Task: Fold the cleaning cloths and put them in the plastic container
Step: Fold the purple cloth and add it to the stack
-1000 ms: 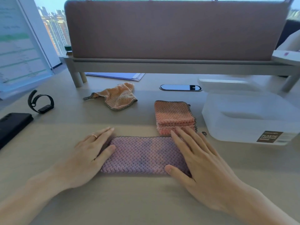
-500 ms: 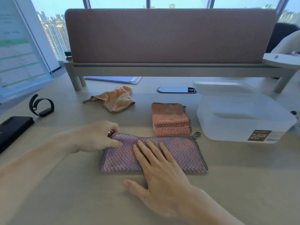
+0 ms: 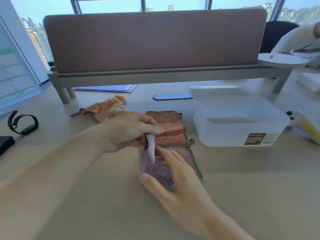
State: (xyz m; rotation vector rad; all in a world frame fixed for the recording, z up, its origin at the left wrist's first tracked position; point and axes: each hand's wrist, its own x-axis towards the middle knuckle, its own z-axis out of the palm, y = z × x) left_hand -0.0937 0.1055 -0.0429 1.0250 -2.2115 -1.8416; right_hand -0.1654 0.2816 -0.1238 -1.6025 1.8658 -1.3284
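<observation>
A: What is seen at the left of the desk [image 3: 69, 196]?

B: A black wristband [image 3: 22, 122] is laid there, clear of the work. Further in, a crumpled orange cloth [image 3: 105, 109] is left unfolded, just beside the left hand [image 3: 128, 130].

A: And how are the hands occupied?

B: The edge of the purple cloth [image 3: 181, 156] is pinched between the thumb and fingers of the left hand and is lifted over toward the right. The right hand [image 3: 174, 181] is laid flat and open on the middle of that cloth, so that it is pinned to the desk; nothing is gripped by it. The picture is blurred around the fingers.

A: What is found behind them?

B: A folded stack of orange cloths [image 3: 166, 127] is set on the desk, touching or nearly touching the far edge of the purple cloth.

A: And at the right?

B: The plastic container [image 3: 239, 125] is stood open, near the stack; no cloth is seen in it.

A: How far along is the task judged to be?

B: Roughly midway. Some cloths are folded, one fold is in hand, the crumpled cloth is yet to be folded, and nothing is yet placed in the container
</observation>
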